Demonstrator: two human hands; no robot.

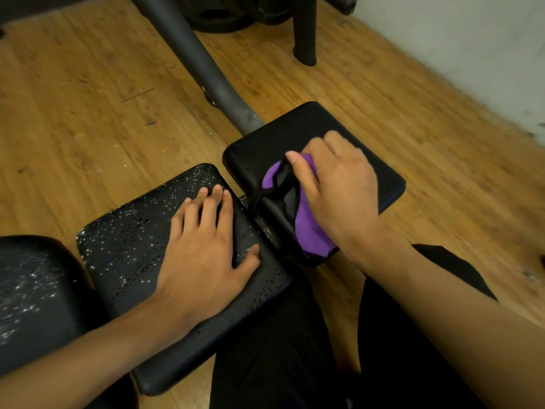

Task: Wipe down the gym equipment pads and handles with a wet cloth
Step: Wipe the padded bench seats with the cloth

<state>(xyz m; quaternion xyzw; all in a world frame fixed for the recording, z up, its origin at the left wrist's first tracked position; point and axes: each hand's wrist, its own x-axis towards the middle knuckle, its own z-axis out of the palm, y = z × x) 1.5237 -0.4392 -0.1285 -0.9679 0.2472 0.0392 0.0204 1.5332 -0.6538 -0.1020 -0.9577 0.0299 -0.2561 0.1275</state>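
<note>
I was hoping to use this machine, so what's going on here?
A person is cleaning it. Their right hand grips a purple and black cloth, pressing it onto the right pad. Their left hand rests flat on the left pad, which is beaded with water droplets and looks not yet wiped. The right pad shows few droplets.

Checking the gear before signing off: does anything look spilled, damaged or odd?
Water droplets cover the left pad under the flat left hand, not yet wiped; the right hand grips the purple cloth on the right pad.
</note>
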